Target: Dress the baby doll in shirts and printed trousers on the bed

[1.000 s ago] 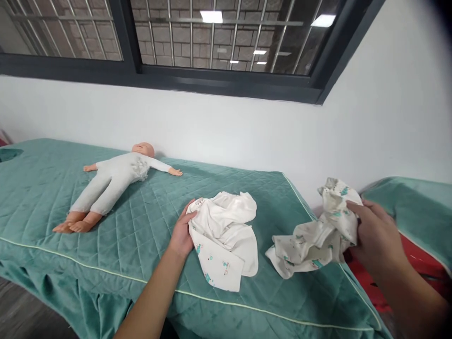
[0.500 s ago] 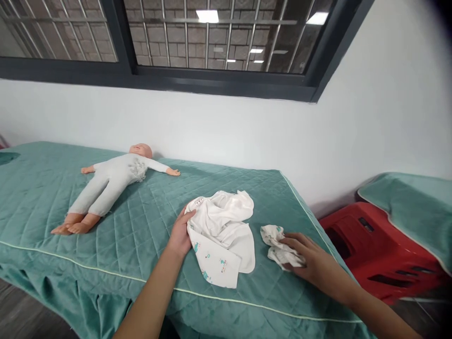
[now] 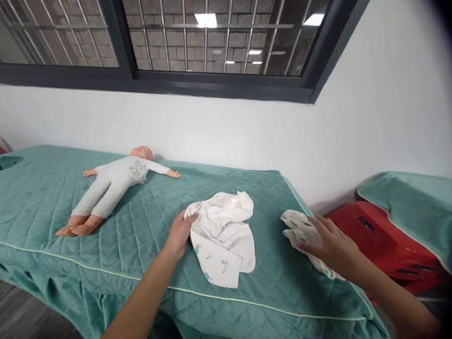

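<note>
My left hand (image 3: 179, 234) is closed on the left edge of a white baby garment (image 3: 226, 254). This garment lies crumpled on the green quilted bed cover, a flap with small teal prints folded toward me. To the right, my right hand (image 3: 328, 242) rests over a second, bunched white printed cloth (image 3: 300, 225), its thumb and fingers apart on top. Part of that cloth is hidden under the palm, so its kind cannot be made out. A baby doll (image 3: 113, 181) in a pale body suit lies on its back at the left, apart from both hands.
The green quilted cover (image 3: 219, 308) has a light piped edge along the front and right. Beyond the right edge stands a red plastic piece (image 3: 381, 240), partly under another green cover (image 3: 416, 202). A white wall (image 3: 212, 127) and a dark-framed barred window (image 3: 219, 84) rise behind.
My right hand has moved right with the printed cloth, toward the bed's right edge, and its fingers have spread. My left hand has hardly moved on the white garment.
</note>
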`<state>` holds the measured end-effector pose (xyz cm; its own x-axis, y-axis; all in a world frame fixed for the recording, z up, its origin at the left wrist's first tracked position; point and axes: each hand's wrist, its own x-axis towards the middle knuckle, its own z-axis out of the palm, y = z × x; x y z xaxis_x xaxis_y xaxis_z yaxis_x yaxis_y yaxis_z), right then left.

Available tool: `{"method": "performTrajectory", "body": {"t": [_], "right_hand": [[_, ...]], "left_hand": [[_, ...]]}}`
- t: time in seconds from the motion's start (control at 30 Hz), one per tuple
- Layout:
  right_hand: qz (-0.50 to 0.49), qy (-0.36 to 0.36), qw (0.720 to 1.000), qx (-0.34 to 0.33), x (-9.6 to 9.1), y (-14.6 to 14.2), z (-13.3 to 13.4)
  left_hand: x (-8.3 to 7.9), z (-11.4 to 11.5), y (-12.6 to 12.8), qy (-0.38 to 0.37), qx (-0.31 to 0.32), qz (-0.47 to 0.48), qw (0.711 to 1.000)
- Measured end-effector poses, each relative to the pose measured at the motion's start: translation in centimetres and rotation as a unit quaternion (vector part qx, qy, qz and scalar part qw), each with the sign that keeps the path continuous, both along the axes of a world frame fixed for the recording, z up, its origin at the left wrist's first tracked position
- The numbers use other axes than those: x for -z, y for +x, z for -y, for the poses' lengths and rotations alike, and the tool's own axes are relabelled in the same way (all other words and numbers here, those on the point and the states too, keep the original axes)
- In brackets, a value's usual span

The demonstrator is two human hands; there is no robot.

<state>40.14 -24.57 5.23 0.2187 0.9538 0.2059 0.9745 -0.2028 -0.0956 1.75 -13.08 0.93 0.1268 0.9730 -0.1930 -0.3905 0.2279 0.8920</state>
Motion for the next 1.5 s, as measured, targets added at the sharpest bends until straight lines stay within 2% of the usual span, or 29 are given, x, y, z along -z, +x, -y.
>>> {"method": "performTrajectory", "body": {"t": [0.07, 0.13, 0.2, 0.3, 0.33, 0.4, 0.43, 0.5, 0.57, 0.63, 0.67, 0.73, 0.8, 0.87, 0.93, 1.0, 1.1, 1.17, 1.23, 1.33, 1.4, 1.5], "right_hand": [[-0.059, 0.018, 0.995, -0.074, -2.5, -3.7, -1.3], [-0.124, 0.010, 0.977, -0.175, -5.3, -8.2, -3.3], [-0.153, 0.008, 0.944, -0.293, -8.3, -12.6, -5.5], [-0.154, 0.039, 0.902, -0.401, -12.9, -17.7, -8.7], [-0.152, 0.029, 0.890, -0.429, -14.2, -18.8, -9.5], [-0.132, 0.025, 0.889, -0.437, -16.5, -20.2, -10.9], [-0.117, 0.031, 0.895, -0.430, -17.4, -20.6, -11.3], [-0.086, 0.056, 0.910, -0.401, -18.5, -20.8, -11.7], [-0.061, 0.063, 0.925, -0.369, -19.1, -20.5, -11.6], [-0.036, 0.047, 0.937, -0.344, -19.2, -20.0, -11.0], [-0.021, 0.040, 0.940, -0.338, -19.1, -19.7, -10.6], [0.007, 0.047, 0.941, -0.335, -18.9, -19.1, -9.8], [0.022, 0.072, 0.940, -0.333, -18.4, -18.4, -8.9], [0.004, 0.090, 0.940, -0.328, -17.7, -17.6, -8.1], [-0.053, 0.084, 0.948, -0.303, -16.8, -16.6, -7.5], [-0.124, 0.081, 0.956, -0.252, -15.9, -15.4, -7.1], [-0.202, 0.098, 0.959, -0.172, -14.9, -13.6, -6.6], [-0.223, 0.106, 0.959, -0.138, -14.5, -12.7, -6.5], [-0.224, 0.102, 0.963, -0.113, -14.2, -11.9, -6.7], [-0.192, 0.071, 0.973, -0.106, -13.2, -11.2, -8.2], [-0.156, 0.044, 0.980, -0.116, -11.7, -11.0, -9.9], [-0.062, 0.041, 0.990, -0.121, -7.8, -12.0, -12.4]], "left_hand": [[-1.7, -0.1, -0.3, 0.052, 0.016, -0.078, 0.995], [-4.5, -0.2, -0.6, 0.124, 0.067, -0.130, 0.981], [-8.3, -0.2, -1.0, 0.214, 0.137, -0.175, 0.951], [-14.9, 0.1, -1.7, 0.339, 0.205, -0.254, 0.883], [-16.9, 0.2, -2.0, 0.370, 0.207, -0.279, 0.862], [-20.1, 0.4, -2.7, 0.410, 0.185, -0.347, 0.823], [-21.2, 0.4, -3.2, 0.427, 0.159, -0.386, 0.802], [-22.4, 0.4, -4.3, 0.458, 0.088, -0.474, 0.747], [-22.3, 0.6, -5.6, 0.475, 0.014, -0.560, 0.679], [-21.3, 0.9, -6.9, 0.470, -0.048, -0.624, 0.623], [-20.6, 1.0, -7.6, 0.465, -0.074, -0.641, 0.607], [-19.2, 1.2, -8.8, 0.459, -0.119, -0.640, 0.605], [-17.8, 1.0, -9.8, 0.451, -0.153, -0.601, 0.642], [-16.6, 0.6, -10.5, 0.426, -0.169, -0.545, 0.703], [-15.8, 0.3, -10.9, 0.387, -0.164, -0.493, 0.762], [-15.5, 0.2, -10.9, 0.356, -0.143, -0.453, 0.804], [-15.7, 0.3, -10.4, 0.328, -0.096, -0.413, 0.844], [-16.0, 0.0, -10.0, 0.316, -0.052, -0.415, 0.852], [-16.2, -0.9, -9.6, 0.313, -0.027, -0.447, 0.837], [-15.4, -3.4, -8.7, 0.311, -0.031, -0.545, 0.778], [-14.1, -5.3, -7.7, 0.298, -0.030, -0.622, 0.724], [-10.8, -6.8, -5.5, 0.292, -0.053, -0.705, 0.644]]}}
